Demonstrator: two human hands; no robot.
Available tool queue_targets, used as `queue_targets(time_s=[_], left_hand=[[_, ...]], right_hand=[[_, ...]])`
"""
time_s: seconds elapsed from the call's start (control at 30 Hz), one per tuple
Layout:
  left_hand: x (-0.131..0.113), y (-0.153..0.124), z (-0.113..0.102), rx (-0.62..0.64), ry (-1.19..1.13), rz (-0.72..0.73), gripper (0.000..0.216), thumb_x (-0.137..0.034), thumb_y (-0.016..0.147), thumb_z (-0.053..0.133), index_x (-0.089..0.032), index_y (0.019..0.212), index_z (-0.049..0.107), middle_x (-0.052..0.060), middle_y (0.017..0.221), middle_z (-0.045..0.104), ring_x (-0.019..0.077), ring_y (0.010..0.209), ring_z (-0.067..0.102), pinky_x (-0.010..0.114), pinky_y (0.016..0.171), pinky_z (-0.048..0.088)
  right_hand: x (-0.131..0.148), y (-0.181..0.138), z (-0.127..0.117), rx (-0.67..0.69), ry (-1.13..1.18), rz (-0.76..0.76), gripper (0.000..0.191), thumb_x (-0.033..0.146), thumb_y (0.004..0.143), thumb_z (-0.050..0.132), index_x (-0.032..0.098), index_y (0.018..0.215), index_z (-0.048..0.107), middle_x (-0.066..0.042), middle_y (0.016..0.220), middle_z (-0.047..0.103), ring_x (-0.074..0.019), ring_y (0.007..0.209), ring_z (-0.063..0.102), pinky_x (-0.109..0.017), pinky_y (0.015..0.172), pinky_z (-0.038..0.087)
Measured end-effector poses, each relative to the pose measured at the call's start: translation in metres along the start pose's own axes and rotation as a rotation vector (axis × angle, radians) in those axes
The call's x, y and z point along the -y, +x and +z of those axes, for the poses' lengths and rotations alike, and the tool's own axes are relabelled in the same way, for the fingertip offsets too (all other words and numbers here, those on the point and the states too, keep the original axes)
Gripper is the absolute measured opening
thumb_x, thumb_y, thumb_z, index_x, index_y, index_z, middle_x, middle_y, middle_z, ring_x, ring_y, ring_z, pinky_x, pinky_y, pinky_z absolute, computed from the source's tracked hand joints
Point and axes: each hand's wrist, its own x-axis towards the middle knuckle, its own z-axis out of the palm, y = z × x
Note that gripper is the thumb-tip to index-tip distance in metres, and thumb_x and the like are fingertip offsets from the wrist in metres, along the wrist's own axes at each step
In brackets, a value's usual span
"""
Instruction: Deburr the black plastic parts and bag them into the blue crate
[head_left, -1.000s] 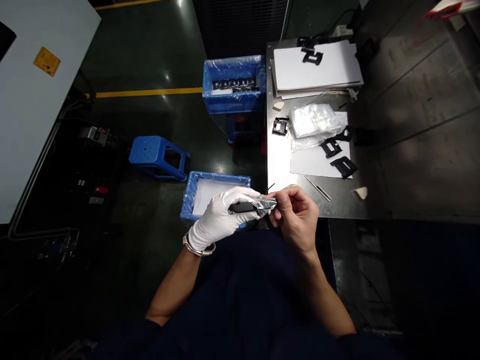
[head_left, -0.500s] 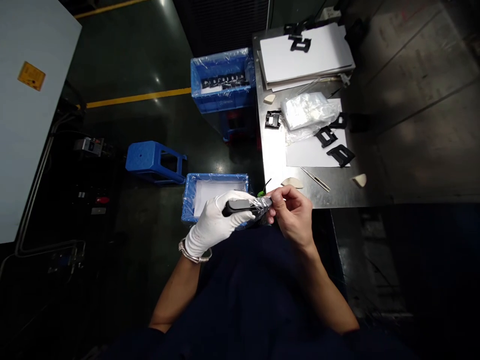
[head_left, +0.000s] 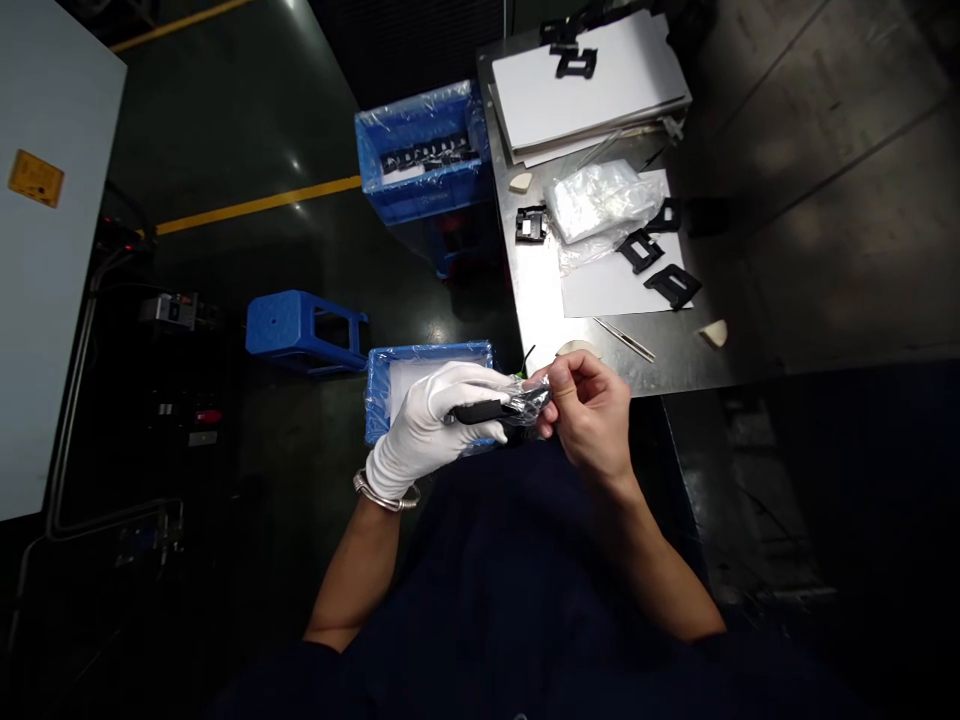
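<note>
A white glove covers my left hand [head_left: 435, 415], which is closed around a black plastic part [head_left: 480, 411]. Clear plastic film [head_left: 529, 400] wraps the right end of that part. My bare right hand [head_left: 589, 405] pinches the film at its far end, thumb against forefinger. Whether it also grips the part beneath the film, I cannot tell. Both hands are in front of my body, left of the metal table's near corner. Below and behind my left hand stands a blue crate [head_left: 379, 400] lined with clear film, with white paper inside.
On the metal table [head_left: 536, 295] lie clear plastic bags [head_left: 600, 203], several black plastic parts [head_left: 673, 286], tweezers [head_left: 625, 339] and a stack of white sheets [head_left: 577, 100]. Another blue crate [head_left: 420, 195] holds black parts. A blue stool [head_left: 300, 330] stands on the floor at left.
The black part has turned in my left hand, so a narrower dark side now faces up. My right fingers stay at the film. The whole view has shifted slightly.
</note>
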Motion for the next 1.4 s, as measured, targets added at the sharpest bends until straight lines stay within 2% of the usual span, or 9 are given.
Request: queue_targets(time_s=[0.4,0.6,0.77,0.97,1.13,1.4], left_hand=[[0.004,0.015,0.004,0.048,-0.010,0.073,0.042,-0.025,0.074,0.085,-0.023,0.114,0.074,0.009,0.116,0.075,0.0274,0.111,0.068,0.045,0.099,0.055],[0.002,0.036,0.013,0.107,-0.042,0.135,0.039,-0.021,0.078,0.082,-0.024,0.116,0.074,0.010,0.117,0.074,0.0270,0.113,0.067,0.045,0.098,0.056],[0.004,0.059,0.041,0.154,-0.070,0.157,0.036,-0.023,0.074,0.086,-0.024,0.109,0.077,0.009,0.114,0.074,0.0255,0.109,0.068,0.042,0.095,0.058],[0.005,0.088,0.085,0.332,-0.171,0.232,0.035,-0.026,0.075,0.085,-0.025,0.109,0.077,0.009,0.116,0.074,0.0258,0.113,0.067,0.041,0.098,0.057],[0.001,0.103,0.117,0.427,-0.242,0.250,0.029,-0.027,0.077,0.084,-0.028,0.106,0.077,0.006,0.115,0.074,0.0239,0.111,0.068,0.041,0.098,0.057],[-0.001,0.107,0.144,0.474,-0.285,0.271,0.029,-0.025,0.081,0.081,-0.028,0.109,0.076,0.005,0.115,0.075,0.0226,0.110,0.069,0.039,0.097,0.058]], right_hand=[[0.008,0.001,-0.003,-0.082,0.037,-0.030,0.030,0.045,0.091,0.070,0.021,0.079,0.057,0.008,0.053,0.049,-0.0063,0.039,0.047,-0.018,0.035,0.042],[0.018,-0.001,-0.013,-0.167,0.049,-0.083,0.032,0.047,0.089,0.072,0.021,0.079,0.056,0.008,0.054,0.050,-0.0056,0.039,0.047,-0.018,0.035,0.041],[0.031,-0.013,-0.036,-0.310,0.039,-0.158,0.032,0.046,0.089,0.072,0.020,0.079,0.056,0.008,0.055,0.051,-0.0058,0.039,0.047,-0.018,0.035,0.040],[0.045,-0.036,-0.070,-0.503,0.019,-0.219,0.030,0.044,0.089,0.072,0.020,0.081,0.057,0.008,0.053,0.048,-0.0058,0.038,0.045,-0.019,0.034,0.041],[0.051,-0.053,-0.090,-0.653,-0.001,-0.234,0.031,0.047,0.088,0.073,0.021,0.083,0.057,0.007,0.056,0.052,-0.0057,0.039,0.045,-0.018,0.034,0.041],[0.054,-0.064,-0.106,-0.717,0.022,-0.304,0.028,0.043,0.089,0.072,0.020,0.080,0.058,0.008,0.054,0.048,-0.0056,0.040,0.044,-0.017,0.033,0.040]])
